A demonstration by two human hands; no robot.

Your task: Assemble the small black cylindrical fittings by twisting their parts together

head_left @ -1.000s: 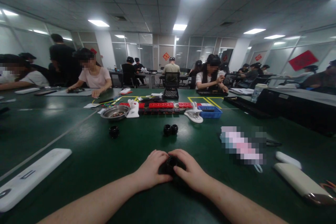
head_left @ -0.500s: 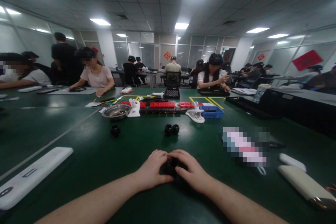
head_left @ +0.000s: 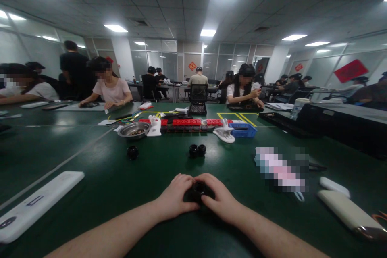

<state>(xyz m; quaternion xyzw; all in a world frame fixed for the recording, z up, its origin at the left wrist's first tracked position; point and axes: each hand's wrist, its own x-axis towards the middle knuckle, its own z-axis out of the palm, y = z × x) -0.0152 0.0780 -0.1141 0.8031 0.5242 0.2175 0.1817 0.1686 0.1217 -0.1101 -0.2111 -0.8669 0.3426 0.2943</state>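
Across the green table (head_left: pixel 105 181), the right-hand person (head_left: pixel 235 93) holds one hand lower than a second ago. The wearer's left hand (head_left: pixel 175 195) and right hand (head_left: pixel 222 199) look unchanged, fingers curled partly closed, gripping between them a black ring (head_left: pixel 199 188), hole visible, nearer than two similar black rings (head_left: pixel 197 150)

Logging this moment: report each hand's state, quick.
Left hand: closed around a hollow black part.
Right hand: closed on the same part.
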